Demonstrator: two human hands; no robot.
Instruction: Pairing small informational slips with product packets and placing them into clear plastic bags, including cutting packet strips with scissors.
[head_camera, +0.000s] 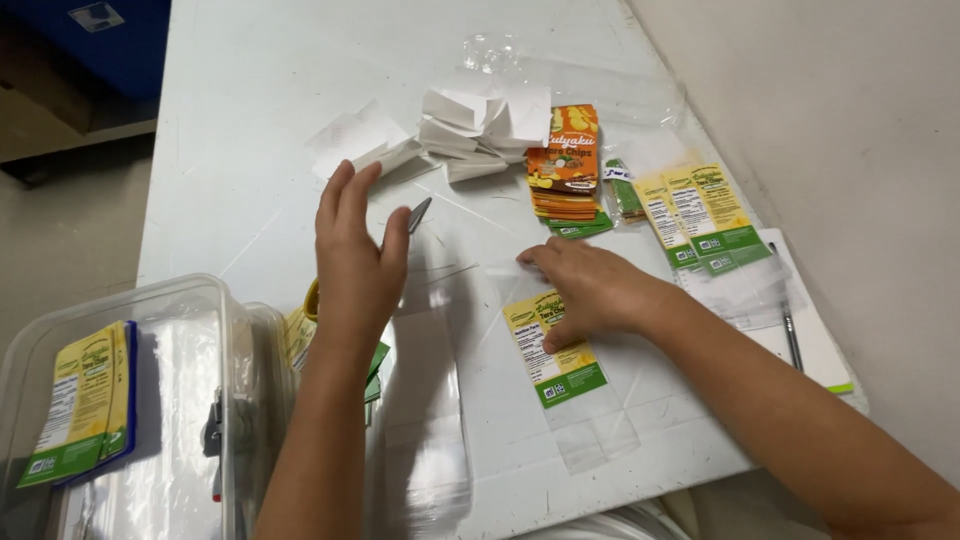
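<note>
Near left: clear plastic bin (190, 300) holding yellow-green label sheet (85, 400), stock kept within reach. Left hand (355, 255) raised above worktop (240, 120), fingers spread, holding nothing; thin grey blade-like tool (419, 214) shows just past fingertips, grip on it cannot be told. Right hand (590, 290) flat, pressing label onto clear pouch (565, 370), likely smoothing it down. Far: heap of white backing papers (470, 125), apparently peeled; orange label stack (565, 165) and more labelled pouches (700, 215) right, sorted by kind.
</note>
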